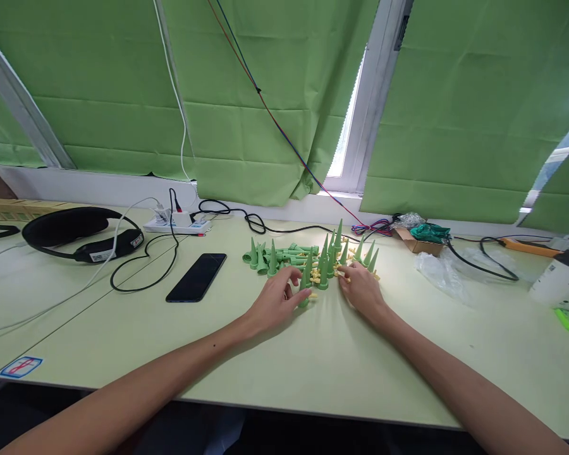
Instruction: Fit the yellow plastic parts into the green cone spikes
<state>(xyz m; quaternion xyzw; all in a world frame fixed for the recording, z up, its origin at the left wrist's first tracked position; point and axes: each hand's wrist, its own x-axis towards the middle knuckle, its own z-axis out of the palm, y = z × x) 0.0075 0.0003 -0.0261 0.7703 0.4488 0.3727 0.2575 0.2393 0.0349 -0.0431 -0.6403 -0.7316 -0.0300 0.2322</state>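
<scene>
Several pointed green plastic cones (323,272) stand upright in the middle of the table, with small yellow plastic pieces (315,277) scattered between them. At the near left of this group, my left hand (275,300) is closed, thumb and fingers about the lower part of one green cone (306,275). My right hand (361,289) rests at the right side of the group, its fingers curled and close together beside the yellow pieces. Whatever lies at its fingertips is too small to make out. More green tube-like parts (294,254) lie on their sides behind my left hand.
A black phone (196,278) lies left of the parts. Farther left are a black headband-like device (83,235), a power strip (177,222) and cables. To the right stand a small cardboard box (420,242), clear plastic bags (440,273) and a white cup (562,281).
</scene>
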